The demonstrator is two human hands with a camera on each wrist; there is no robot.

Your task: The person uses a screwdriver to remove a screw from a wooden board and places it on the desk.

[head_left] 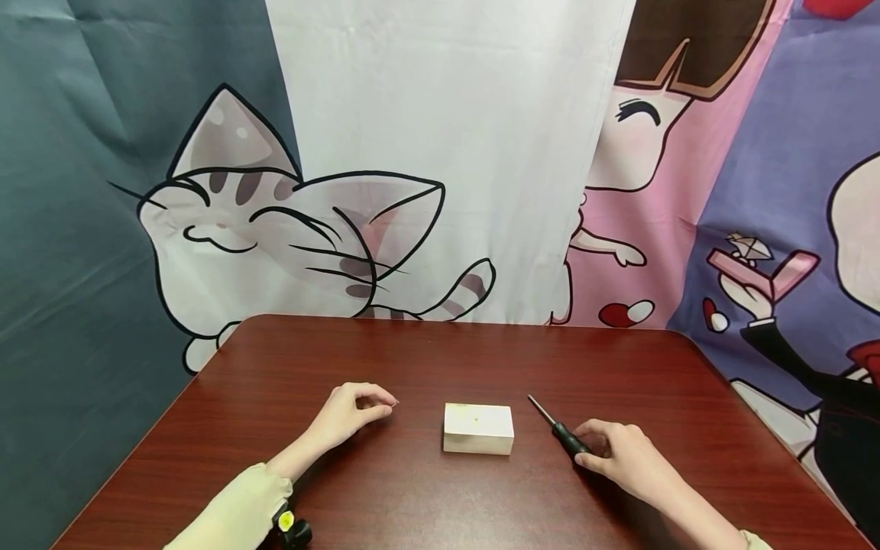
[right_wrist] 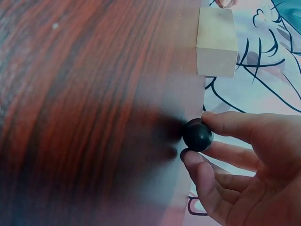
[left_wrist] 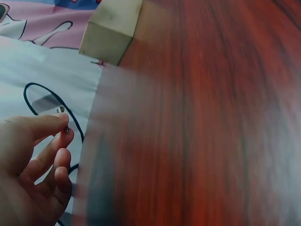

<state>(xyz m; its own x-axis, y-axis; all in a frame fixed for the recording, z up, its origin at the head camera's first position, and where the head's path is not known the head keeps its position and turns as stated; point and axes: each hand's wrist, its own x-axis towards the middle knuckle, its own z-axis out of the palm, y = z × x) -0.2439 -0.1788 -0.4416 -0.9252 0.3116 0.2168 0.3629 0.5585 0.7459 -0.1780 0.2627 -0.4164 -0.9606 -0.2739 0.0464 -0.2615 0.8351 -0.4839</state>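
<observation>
A small metal screw [left_wrist: 60,109] is pinched between the thumb and index finger of my left hand [head_left: 349,413], its round head showing above the thumb in the left wrist view. My right hand [head_left: 619,456] grips the dark handle of a screwdriver [head_left: 567,440], whose metal shaft points away and to the left. In the right wrist view the rounded handle end faces the camera and hides the shaft. Between the two hands lies a pale wooden block [head_left: 477,429] with a small spot on its top face. Neither hand touches it.
Everything is on a dark red-brown wooden table [head_left: 412,351] with rounded far corners. Behind it hangs a printed cloth [head_left: 447,92] with a cartoon cat and figures. A black strap device [head_left: 292,527] sits at the left wrist.
</observation>
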